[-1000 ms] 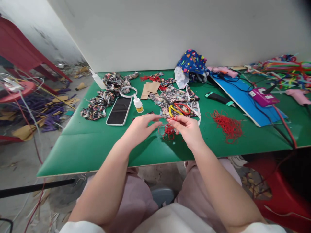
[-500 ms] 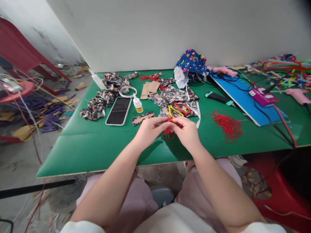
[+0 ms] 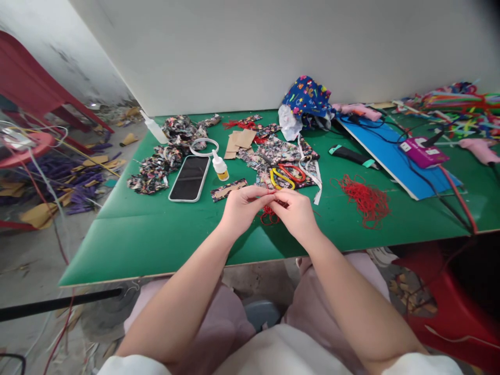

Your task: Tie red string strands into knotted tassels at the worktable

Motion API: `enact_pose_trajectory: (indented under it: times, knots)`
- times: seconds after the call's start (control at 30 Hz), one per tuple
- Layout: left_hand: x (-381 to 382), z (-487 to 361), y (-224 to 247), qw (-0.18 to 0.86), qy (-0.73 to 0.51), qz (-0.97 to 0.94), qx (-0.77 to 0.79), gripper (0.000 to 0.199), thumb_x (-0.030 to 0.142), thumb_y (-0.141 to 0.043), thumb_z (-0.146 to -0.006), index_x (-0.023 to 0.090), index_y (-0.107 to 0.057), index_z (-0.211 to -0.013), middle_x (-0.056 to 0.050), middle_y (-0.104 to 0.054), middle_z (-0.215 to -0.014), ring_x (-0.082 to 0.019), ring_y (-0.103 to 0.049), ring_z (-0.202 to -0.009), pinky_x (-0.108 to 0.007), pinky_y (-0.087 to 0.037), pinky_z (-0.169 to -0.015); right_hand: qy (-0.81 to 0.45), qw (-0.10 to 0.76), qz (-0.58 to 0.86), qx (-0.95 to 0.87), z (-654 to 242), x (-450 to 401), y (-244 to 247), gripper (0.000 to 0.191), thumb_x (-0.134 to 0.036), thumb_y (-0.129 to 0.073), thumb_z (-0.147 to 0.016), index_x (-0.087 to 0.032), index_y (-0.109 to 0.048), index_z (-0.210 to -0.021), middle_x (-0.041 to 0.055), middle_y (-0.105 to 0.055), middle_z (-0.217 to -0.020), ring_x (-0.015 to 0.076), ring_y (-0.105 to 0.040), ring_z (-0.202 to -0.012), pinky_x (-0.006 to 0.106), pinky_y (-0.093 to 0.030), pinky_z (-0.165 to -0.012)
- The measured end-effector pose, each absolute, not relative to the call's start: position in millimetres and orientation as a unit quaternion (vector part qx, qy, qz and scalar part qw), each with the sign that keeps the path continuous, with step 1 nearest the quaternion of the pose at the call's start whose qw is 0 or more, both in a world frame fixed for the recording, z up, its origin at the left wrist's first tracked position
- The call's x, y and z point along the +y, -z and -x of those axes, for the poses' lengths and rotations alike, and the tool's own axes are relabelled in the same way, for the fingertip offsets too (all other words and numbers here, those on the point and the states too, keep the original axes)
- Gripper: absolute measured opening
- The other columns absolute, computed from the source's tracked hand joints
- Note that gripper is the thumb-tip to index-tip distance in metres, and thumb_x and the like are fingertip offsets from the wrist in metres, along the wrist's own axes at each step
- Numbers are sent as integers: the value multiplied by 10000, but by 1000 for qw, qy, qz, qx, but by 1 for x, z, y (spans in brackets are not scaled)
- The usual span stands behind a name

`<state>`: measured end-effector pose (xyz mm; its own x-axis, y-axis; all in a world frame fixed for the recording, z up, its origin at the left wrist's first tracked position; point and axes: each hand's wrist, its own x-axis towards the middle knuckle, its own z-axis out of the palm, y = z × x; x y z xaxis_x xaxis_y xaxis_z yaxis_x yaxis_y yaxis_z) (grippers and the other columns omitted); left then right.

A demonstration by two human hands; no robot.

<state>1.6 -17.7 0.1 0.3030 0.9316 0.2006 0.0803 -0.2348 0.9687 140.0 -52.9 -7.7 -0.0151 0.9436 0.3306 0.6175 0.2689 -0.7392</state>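
Fingertips of my left hand (image 3: pixel 242 207) and my right hand (image 3: pixel 294 208) meet over the front of the table, both pinched on red cord (image 3: pixel 269 216). Loops of the cord hang below the fingers; the part between the fingertips is mostly hidden. Just beyond my hands lie scissors (image 3: pixel 283 178) with one yellow and one red handle, on flowered fabric (image 3: pixel 279 151). A small flowered strip with a tan backing (image 3: pixel 229 190) lies beside my left hand. To the right of my right hand is a tangled pile of red cord (image 3: pixel 365 200).
On the green table (image 3: pixel 128 234) are a phone (image 3: pixel 190 178), a glue bottle (image 3: pixel 221 167), a white ring (image 3: pixel 203 147), cardboard pieces (image 3: pixel 239 143) and a black utility knife (image 3: pixel 351 156). Farther right lie a blue board (image 3: pixel 383 156), a purple power strip (image 3: pixel 424 153) and a pink glue gun (image 3: pixel 479 150).
My fingers have shifted slightly on the red cord, and a thin end now shows to the right of my right hand. The other things lie as before.
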Motion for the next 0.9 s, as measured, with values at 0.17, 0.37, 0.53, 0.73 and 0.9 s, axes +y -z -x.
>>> enact_pose_trajectory:
  times: [0.17, 0.37, 0.53, 0.73, 0.9]
  knots:
    - [-17, -1, 4, 485, -466, -605, 427, 135, 306, -713, -683, 184, -731, -739, -22, -729, -753, -162, -648, -725, -285, -510, -707, -239, 424, 564, -667, -138, -53, 6, 176, -324, -584, -801, -202, -685, -725, 31, -637, -715, 150, -566, -668, 280, -428, -624]
    - [-15, 0, -1, 539, -498, -541, 411, 173, 307, -725, -674, 161, -712, -765, -24, -729, -781, -148, -650, -750, -273, -506, -744, -371, 457, 561, -583, -143, -50, 5, 263, -407, -627, -752, -211, -720, -902, 30, -672, -791, 127, -561, -633, 275, -451, -602]
    - [-18, -1, -5, 538, -513, -528, 411, 166, 289, -740, -656, 159, -707, -753, -25, -732, -772, -154, -660, -752, -280, -507, -759, -509, 494, 537, -456, -143, -47, 10, 306, -426, -668, -702, -220, -717, -923, -12, -628, -651, 74, -476, -474, 232, -414, -464]
    - [-20, 1, -8, 518, -505, -561, 403, 150, 274, -726, -672, 174, -718, -783, -31, -738, -830, -166, -668, -800, -297, -505, -802, -579, 549, 484, -359, -140, -46, 6, 248, -378, -708, -670, -212, -708, -855, -45, -555, -562, 55, -440, -445, 198, -370, -413]
    - [-19, 0, -5, 499, -482, -594, 408, 158, 290, -725, -672, 174, -721, -779, -26, -735, -799, -163, -663, -765, -283, -507, -759, -617, 590, 438, -280, -142, -46, 4, 303, -408, -711, -661, -202, -690, -883, -21, -629, -753, 28, -437, -469, 181, -344, -406]
